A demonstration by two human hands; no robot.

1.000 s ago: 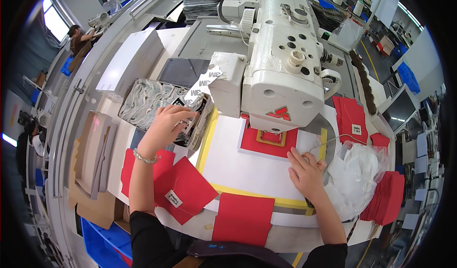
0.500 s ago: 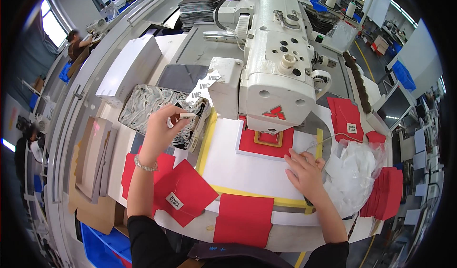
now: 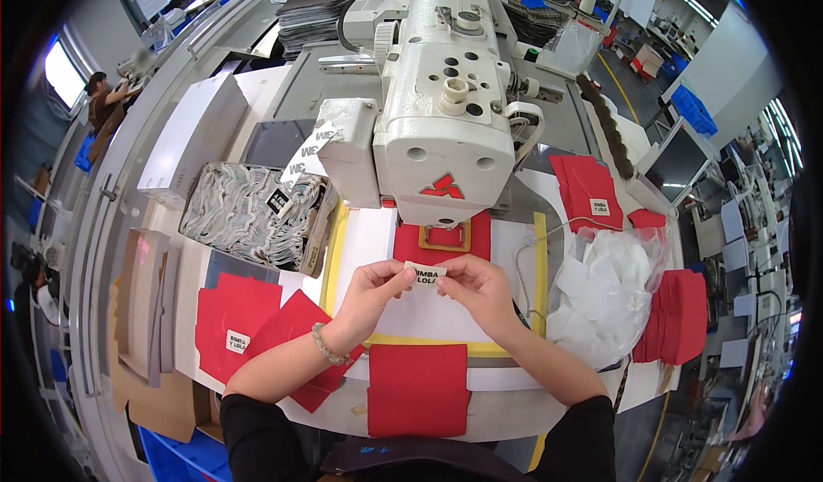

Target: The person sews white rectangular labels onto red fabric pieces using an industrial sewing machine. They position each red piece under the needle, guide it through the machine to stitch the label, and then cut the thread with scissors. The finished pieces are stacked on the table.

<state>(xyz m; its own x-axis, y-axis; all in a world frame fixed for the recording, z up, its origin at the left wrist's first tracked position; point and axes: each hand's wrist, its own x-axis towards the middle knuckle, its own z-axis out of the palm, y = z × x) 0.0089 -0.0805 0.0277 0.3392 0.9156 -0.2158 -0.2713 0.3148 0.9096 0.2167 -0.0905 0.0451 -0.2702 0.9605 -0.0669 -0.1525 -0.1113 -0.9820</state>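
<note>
My left hand [image 3: 386, 289] and my right hand [image 3: 470, 285] pinch a small cream label [image 3: 426, 273] with dark print by its two sides, in front of the white sewing machine [image 3: 441, 156]. Behind the label, a red fabric piece [image 3: 408, 240] lies under the machine head, with a brass-coloured rectangular frame [image 3: 444, 248] on it. A white sheet edged with yellow tape [image 3: 416, 315] lies beneath my hands. Another red piece [image 3: 417, 388] lies at the front edge.
Left are a box of bunched labels [image 3: 236, 212], a white box [image 3: 184, 139], cardboard trays [image 3: 137, 311] and red pieces [image 3: 227, 315]. Right are a plastic bag of white pieces [image 3: 600, 302], red stacks [image 3: 677, 315] and a small monitor [image 3: 673, 161]. A co-worker [image 3: 101, 101] sits far left.
My left hand has moved from the label box to the middle with a label. My right hand has moved left from the sheet's right side and now grips that label too.
</note>
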